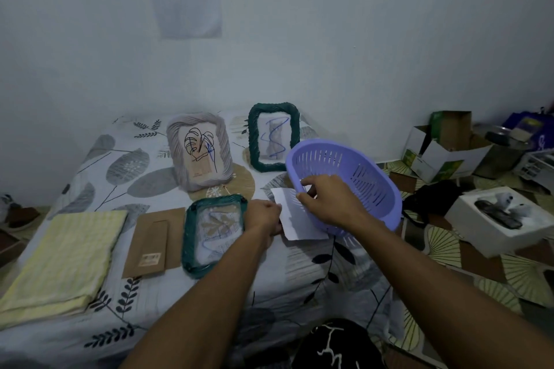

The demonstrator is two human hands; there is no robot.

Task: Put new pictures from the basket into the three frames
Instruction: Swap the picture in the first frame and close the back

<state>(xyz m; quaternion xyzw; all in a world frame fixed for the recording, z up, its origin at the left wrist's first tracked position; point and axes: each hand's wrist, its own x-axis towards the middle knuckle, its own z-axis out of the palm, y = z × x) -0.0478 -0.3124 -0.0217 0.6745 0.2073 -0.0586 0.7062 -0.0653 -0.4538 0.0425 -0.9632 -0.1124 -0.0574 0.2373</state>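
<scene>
1. Basket (353,177), lilac and slotted, is tipped up on its side at the right edge of the bed (150,293), its open mouth turned toward the camera and to the left.
2. Right hand (329,201) grips the basket's near rim, fingers curled over the edge and thumb below; it is closed on the basket.
3. Left hand (263,216) is closed in a pinch on the left edge of a white paper (295,219), which lies partly under the basket's rim and partly on the bed.
4. What is drawn on the paper cannot be told; the side in view looks blank.
5. Flat frame (214,234), teal, lies face up on the bed just left of the left hand, with a leaf print and a blue scribble behind its glass.
6. Grey frame (199,154) stands upright behind it, tilted back, showing a black line drawing of a leaf.
7. Upright teal frame (274,136) stands to the right of the grey one, just behind the basket, holding a blue squiggle.
8. Brown backing card (153,241) lies flat to the left of the flat frame.
9. Yellow cloth (64,260), folded, lies at the bed's left edge, beside the card.
10. Boxes (443,153) sit on the patterned floor to the right, well apart from the bed.
</scene>
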